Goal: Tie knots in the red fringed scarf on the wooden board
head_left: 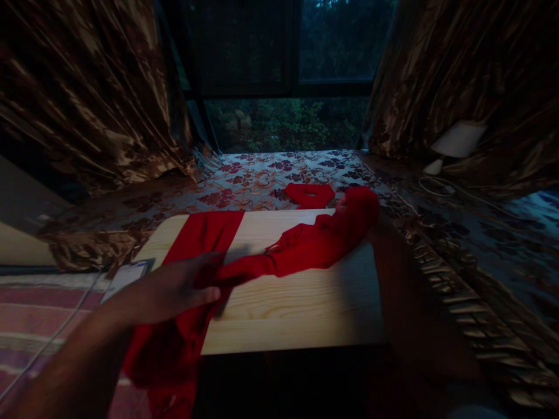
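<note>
A long piece of red cloth (301,256) stretches above the wooden tabletop between my two hands, bunched and slightly blurred. My left hand (192,285) grips its left end, with the thumb on the near side. At the other end, the cloth covers most of my right hand (376,231), which is closed on it at the far right corner of the table. A flat red strip (209,230) lies across the left part of the tabletop. Below my left hand, red fabric (166,355) hangs past the near edge. Whether these red parts are one piece, I cannot tell.
The light wooden table (288,317) stands against a ledge with a floral cover (262,180). A folded red piece (310,195) lies there. A white lamp (458,139) with a cord is at the right. A pale flat object (126,276) lies left, near a striped bedspread (30,326).
</note>
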{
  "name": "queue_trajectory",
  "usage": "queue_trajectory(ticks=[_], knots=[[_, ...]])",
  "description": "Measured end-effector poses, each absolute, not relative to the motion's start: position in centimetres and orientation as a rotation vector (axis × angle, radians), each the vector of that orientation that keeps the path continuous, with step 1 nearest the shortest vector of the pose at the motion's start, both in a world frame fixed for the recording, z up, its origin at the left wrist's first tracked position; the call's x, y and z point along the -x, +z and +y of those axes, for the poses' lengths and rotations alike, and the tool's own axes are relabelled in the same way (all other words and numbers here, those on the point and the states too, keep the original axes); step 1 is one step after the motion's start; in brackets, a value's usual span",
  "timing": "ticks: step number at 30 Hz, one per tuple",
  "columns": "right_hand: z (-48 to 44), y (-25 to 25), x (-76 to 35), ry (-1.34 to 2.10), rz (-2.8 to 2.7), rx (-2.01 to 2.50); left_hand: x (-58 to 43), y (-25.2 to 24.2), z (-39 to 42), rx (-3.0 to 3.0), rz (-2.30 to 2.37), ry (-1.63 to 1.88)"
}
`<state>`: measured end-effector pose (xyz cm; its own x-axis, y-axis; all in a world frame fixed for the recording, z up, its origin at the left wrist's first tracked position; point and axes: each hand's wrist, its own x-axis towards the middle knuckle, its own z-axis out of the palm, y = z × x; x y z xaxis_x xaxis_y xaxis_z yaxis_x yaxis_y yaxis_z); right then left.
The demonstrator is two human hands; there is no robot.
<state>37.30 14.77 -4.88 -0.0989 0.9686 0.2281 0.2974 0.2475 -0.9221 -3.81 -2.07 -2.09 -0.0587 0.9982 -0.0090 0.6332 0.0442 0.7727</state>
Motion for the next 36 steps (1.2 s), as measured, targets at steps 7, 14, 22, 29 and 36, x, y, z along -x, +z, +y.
queue_trajectory(ticks=[7,14,22,29,36], knots=[[9.5,-2.5,-27.2,0.775,-2.008,0.951,-10.5,-4.5,-1.4,-1.414,0.975,1.049],[13.2,-6.6,-28.7,0.434,-2.278,1.177,-7.9,-3.6,1.0,-0.751,0.919,1.379],[12.7,-8.3,-31.3,0.524,-2.707,1.536,-3.2,-2.8,2.3,-0.65,1.089,1.435],[9.4,-4.9,-31.6,1.014,-2.884,1.461,-3.3,-2.8,2.6,-0.743,0.976,1.569],[14.3,-6.8,-33.2,1.004,-1.856,1.354,-1.0,-3.0,1.8,-0.951,0.866,1.358]])
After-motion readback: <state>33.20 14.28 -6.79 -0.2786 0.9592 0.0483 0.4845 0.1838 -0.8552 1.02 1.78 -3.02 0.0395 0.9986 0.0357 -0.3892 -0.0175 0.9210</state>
